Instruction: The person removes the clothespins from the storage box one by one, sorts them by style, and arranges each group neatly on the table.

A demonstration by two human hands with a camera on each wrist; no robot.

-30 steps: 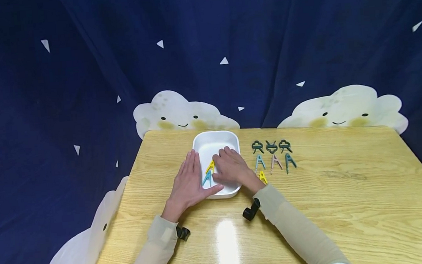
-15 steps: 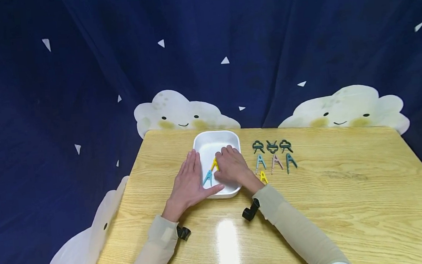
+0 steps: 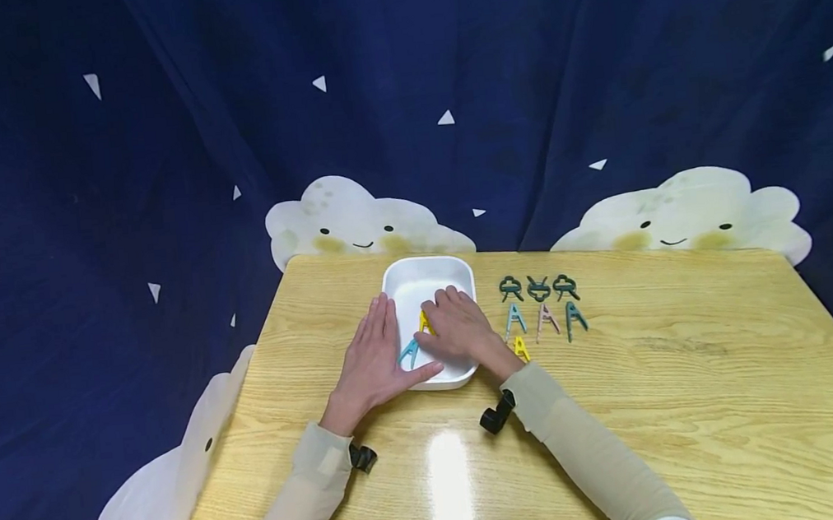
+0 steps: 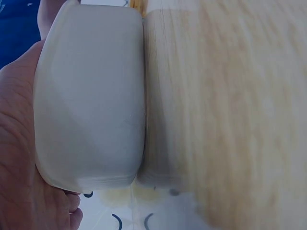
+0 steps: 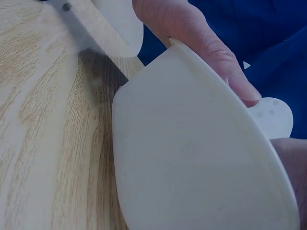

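Observation:
A white rectangular tray (image 3: pixel 414 281) stands near the table's far edge. My left hand (image 3: pixel 372 363) rests along its left side with straight fingers, and the thumb reaches over the near rim. In the left wrist view, the palm (image 4: pixel 17 124) lies against the tray's rim. My right hand (image 3: pixel 458 325) is inside the tray with curled fingers, pinching a yellow clothespin (image 3: pixel 424 320) between thumb and index finger; the fingertips are partly hidden. A light blue clothespin (image 3: pixel 410 353) lies just left of the right thumb. The right wrist view mostly shows the tray's outer wall (image 5: pixel 192 139).
Right of the tray, three dark green cloud-shaped clips (image 3: pixel 538 288) lie in a row. Below them are a light blue clothespin (image 3: pixel 515 319), a pink clothespin (image 3: pixel 546 321) and a dark teal one (image 3: pixel 574 318). Another yellow clothespin (image 3: pixel 520 348) lies nearest me. A dark blue curtain (image 3: pixel 401 88) hangs behind.
My right hand has shifted the yellow clothespin slightly rightward and turned it more upright in the tray. Its thumb has moved left towards the blue clothespin. The left hand stays put.

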